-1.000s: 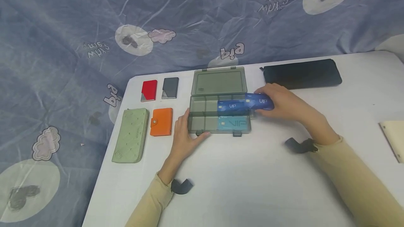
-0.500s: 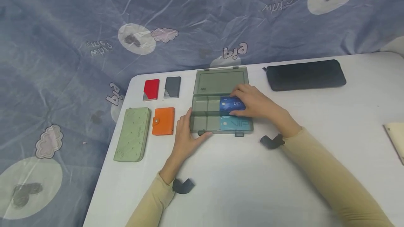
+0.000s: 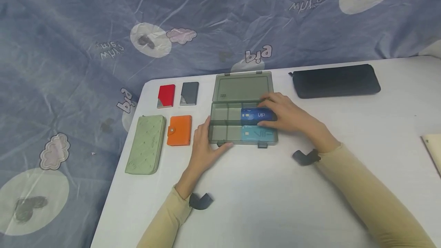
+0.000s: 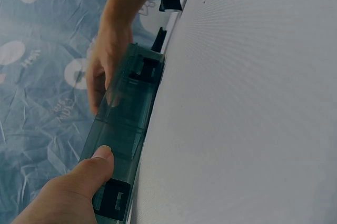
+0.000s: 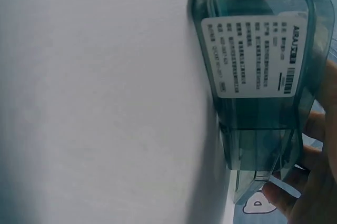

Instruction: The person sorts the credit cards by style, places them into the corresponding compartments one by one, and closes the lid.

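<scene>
A translucent grey-green divided storage box (image 3: 219, 134) lies on the table with its lid (image 3: 244, 88) folded back. My left hand (image 3: 201, 148) grips its left front corner; in the left wrist view the thumb (image 4: 95, 169) presses on the front wall beside a latch. Over the back right compartment, my right hand (image 3: 287, 114) holds a dark blue VIP card (image 3: 253, 115) between thumb and fingers at its long edges. A light blue VIP card (image 3: 256, 133) lies in the front right compartment. Whether more cards lie under the dark blue one is hidden.
Left of the box are a red card case (image 3: 167, 95), a grey card case (image 3: 189, 93), an orange snap wallet (image 3: 180, 130) and a green zip wallet (image 3: 146, 144). A black pouch (image 3: 337, 81) lies at the back right, a cream item (image 3: 432, 148) at the right edge.
My right hand has brought a dark blue card leftwards into the back right compartment, over another dark blue one, then shifted slightly right along it. The left hand stays at the box corner.
</scene>
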A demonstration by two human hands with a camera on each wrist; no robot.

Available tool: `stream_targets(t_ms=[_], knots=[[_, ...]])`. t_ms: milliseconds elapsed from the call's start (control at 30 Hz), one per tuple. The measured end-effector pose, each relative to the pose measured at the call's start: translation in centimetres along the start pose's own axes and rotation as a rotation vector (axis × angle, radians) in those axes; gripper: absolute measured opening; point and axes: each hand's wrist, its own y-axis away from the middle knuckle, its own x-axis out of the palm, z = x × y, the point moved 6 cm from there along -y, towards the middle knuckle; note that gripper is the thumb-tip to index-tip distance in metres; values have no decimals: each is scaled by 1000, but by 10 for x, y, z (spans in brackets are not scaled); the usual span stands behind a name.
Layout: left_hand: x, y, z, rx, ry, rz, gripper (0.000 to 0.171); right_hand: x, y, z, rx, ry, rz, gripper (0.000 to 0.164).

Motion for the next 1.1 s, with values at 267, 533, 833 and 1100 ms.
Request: stream_targets(t_ms=[267, 533, 833, 1100], knots=[[1, 0, 1, -3, -9, 1, 105, 4, -1, 7, -24, 17, 38, 61], [0, 0, 0, -4, 2, 2, 105, 9, 0, -2, 19, 22, 66, 64], [1, 0, -3, -30, 56, 31, 100, 3, 19, -18, 89, -69, -3, 70], [-5, -15, 0, -143, 383, 47, 62, 3, 34, -40, 374, -417, 75, 92]])
